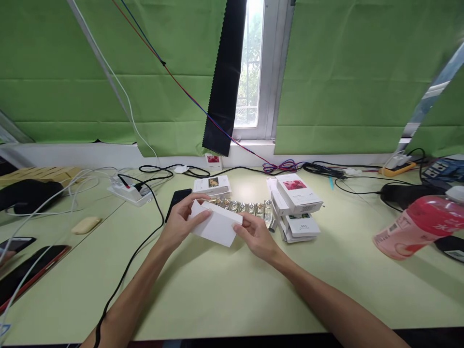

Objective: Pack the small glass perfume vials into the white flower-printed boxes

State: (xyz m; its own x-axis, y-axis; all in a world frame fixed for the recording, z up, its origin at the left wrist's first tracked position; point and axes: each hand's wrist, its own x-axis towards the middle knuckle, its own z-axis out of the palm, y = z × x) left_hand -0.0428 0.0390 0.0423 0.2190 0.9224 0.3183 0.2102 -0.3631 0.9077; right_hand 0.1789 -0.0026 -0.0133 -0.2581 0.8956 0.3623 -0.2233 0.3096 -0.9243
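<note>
Two bare hands share one small white box (pixel 216 224), held in the air just in front of the row of capped vials (pixel 250 208) that stands on the pale green surface (pixel 224 290). The left hand (pixel 180 220) wraps the box's left end, fingers (pixel 197 197) curled over the far edge and thumb pressed on the near face. The right hand (pixel 256 234) pinches the right end, so both sets of fingers are closed on the card. Right of the vials sits a stack of similar boxes (pixel 297 208). Just behind the vials' left end lies a flat picture box (pixel 212 184), and left of them a black phone (pixel 177 200). To my eye, handling this well means a light grip at the ends, since thin card dents easily. The box should also be held clear of the vials so that none in the row gets knocked over.
</note>
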